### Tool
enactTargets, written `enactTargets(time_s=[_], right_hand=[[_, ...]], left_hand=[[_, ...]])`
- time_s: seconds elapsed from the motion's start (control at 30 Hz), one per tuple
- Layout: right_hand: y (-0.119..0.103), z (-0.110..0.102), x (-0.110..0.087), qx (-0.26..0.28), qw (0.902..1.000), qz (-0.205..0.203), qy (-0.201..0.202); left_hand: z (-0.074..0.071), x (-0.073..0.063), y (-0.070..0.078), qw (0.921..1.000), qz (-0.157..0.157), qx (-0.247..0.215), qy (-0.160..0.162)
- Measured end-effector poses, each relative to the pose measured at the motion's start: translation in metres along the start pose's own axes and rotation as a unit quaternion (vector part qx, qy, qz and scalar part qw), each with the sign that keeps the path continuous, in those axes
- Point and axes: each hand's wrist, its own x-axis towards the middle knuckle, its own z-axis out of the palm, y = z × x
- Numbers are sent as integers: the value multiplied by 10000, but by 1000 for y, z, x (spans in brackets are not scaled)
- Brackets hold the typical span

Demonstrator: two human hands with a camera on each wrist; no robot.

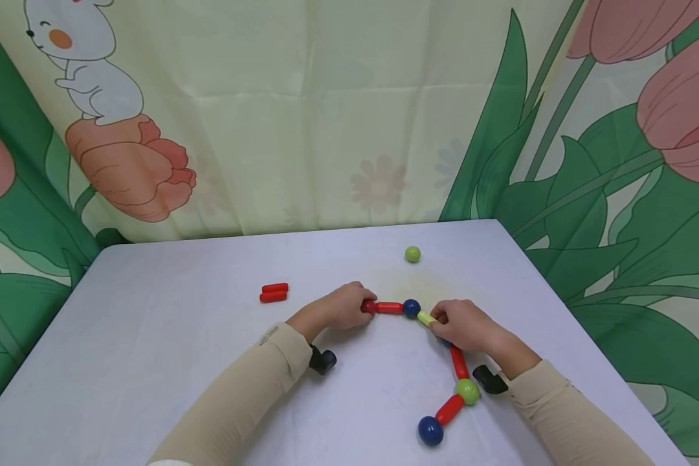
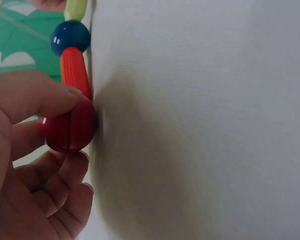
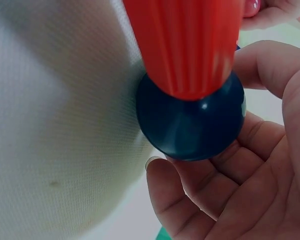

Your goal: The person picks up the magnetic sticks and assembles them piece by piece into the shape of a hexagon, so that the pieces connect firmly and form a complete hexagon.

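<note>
**Left hand and right hand grip a bent chain of balls and rods**

Clock directions follow the head view. The printed backdrop rises behind everything, with a white cartoon animal at ten o'clock and pink tulips at two. The white-covered table spreads below. Beige sleeves come in, the left sleeve from seven o'clock, the right sleeve from four.

The chain lies on the table between and below the hands. The left hand pinches the red ball at its far end; the right hand's fingers curl round the middle blue ball and touch the yellow-green rod.

From the red ball, a red rod runs toward three o'clock to a dark blue ball. The yellow-green rod slants between four and five to the middle blue ball; another red rod runs toward five to a green ball. The last red rod points between seven and eight, ending at the near blue ball.

A loose green ball sits at twelve o'clock from the dark blue ball. Two loose red rods lie side by side at nine o'clock from the left hand.
</note>
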Motion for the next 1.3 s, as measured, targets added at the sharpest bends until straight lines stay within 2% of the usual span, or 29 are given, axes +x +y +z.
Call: enactTargets(time_s=[0.2, 0.43, 0.73, 1.03, 1.3], right_hand=[[0, 2, -1, 34, 10000, 21, -3], [1, 3, -1, 19, 10000, 29, -2], [2, 2, -1, 29, 10000, -54, 54], [-4, -5, 7, -53, 9998, -112, 149], [-27, -13, 24, -631, 9965, -514, 195]], left_hand=[[-3, 5, 3, 9994, -165, -117, -265], [-1, 7, 1, 9984, -214, -420, -302], [7, 7, 1, 9992, -95, -383, -118], [7, 1, 0, 9964, -195, -758, 324], [3, -6, -5, 9948, -127, -882, 492]])
